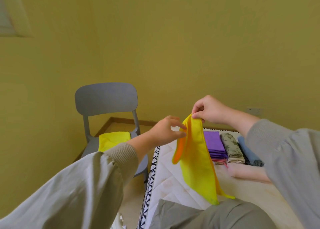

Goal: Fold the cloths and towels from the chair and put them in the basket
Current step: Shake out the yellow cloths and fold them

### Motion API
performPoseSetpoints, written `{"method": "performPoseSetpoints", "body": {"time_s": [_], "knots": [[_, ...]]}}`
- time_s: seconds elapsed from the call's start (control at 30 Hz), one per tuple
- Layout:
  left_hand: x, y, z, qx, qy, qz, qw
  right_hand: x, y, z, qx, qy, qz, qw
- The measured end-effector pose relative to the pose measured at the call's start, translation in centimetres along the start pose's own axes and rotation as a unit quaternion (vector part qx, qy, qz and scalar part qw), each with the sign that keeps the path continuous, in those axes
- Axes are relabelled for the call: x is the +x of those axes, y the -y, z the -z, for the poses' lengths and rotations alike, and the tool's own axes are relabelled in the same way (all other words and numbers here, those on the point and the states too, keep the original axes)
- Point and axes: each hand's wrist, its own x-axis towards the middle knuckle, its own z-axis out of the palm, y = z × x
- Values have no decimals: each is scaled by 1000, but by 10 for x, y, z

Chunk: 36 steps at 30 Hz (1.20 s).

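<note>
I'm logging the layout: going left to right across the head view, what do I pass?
First the yellow cloth on the grey chair, left hand, held yellow cloth, purple folded stack, floral rolled towel, blue towel. The right hand overlaps these, so it's omitted.

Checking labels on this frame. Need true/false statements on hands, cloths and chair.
1. The left hand and right hand both pinch the held cloth. True.
2. The chair seat is bare. False: a second cloth, yellow, lies on it.
3. The held cloth lies spread flat on the mattress. False: it hangs down from the hands.
4. A purple stack sits on the mattress. True.
5. The floral towel lies left of the purple stack. False: it lies to its right.
</note>
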Motion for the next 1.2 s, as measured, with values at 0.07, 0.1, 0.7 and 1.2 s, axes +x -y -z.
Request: {"method": "performPoseSetpoints", "body": {"time_s": [0.07,0.1,0.7,1.2], "knots": [[-1,4,-3,35,-20,-9,999,-1,1,-3,6,-6,0,1000],[-2,6,-4,65,-23,-13,998,-1,1,-4,12,-11,1,1000],[-11,41,57,75,-62,90,991,-3,-45,-14,18,-81,-91,992],[-10,37,58,-7,-178,87,980,-7,-37,-18,-109,-100,-65,987]]}}
